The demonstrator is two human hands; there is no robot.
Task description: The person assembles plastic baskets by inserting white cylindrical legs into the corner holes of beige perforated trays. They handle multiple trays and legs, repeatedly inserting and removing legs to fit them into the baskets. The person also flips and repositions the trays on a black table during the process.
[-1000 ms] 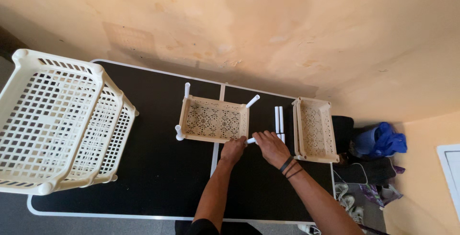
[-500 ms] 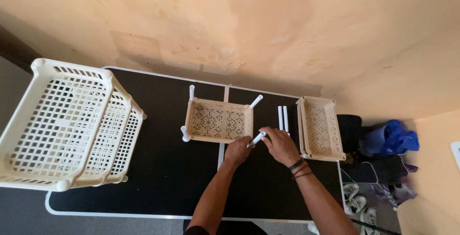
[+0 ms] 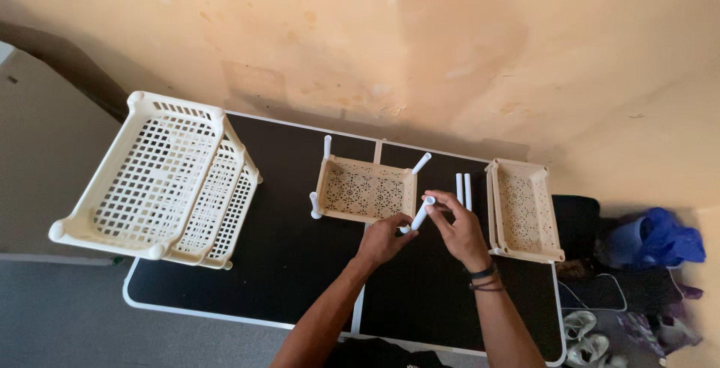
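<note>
**Both hands on a white tube at the small basket's corner**

Here, both hands met over the middle of the black table (image 3: 300,263), close to its centre seam. The right hand (image 3: 461,229) had its fingers curled around the upper end of a short white tube (image 3: 420,215), thumb and forefinger pinching it near the tip. The left hand (image 3: 382,239) was closed around the tube's lower end, fingers folded in tight. The tube was tilted, and its lower end sat just beside the near right corner of the small cream basket (image 3: 365,189), which lay in the middle of the table toward the far edge. White tubes already stood at that basket's other corners; whether the held tube was seated in its corner could not be told.

Two loose white tubes (image 3: 463,188) lay side by side just right of the hands, between the small basket and a second cream basket (image 3: 523,210) near the table's right edge. A stack of large cream baskets (image 3: 161,180) stood tilted at the left end, overhanging the left edge. A blue bag (image 3: 660,237) lay on the floor beyond the right edge.
</note>
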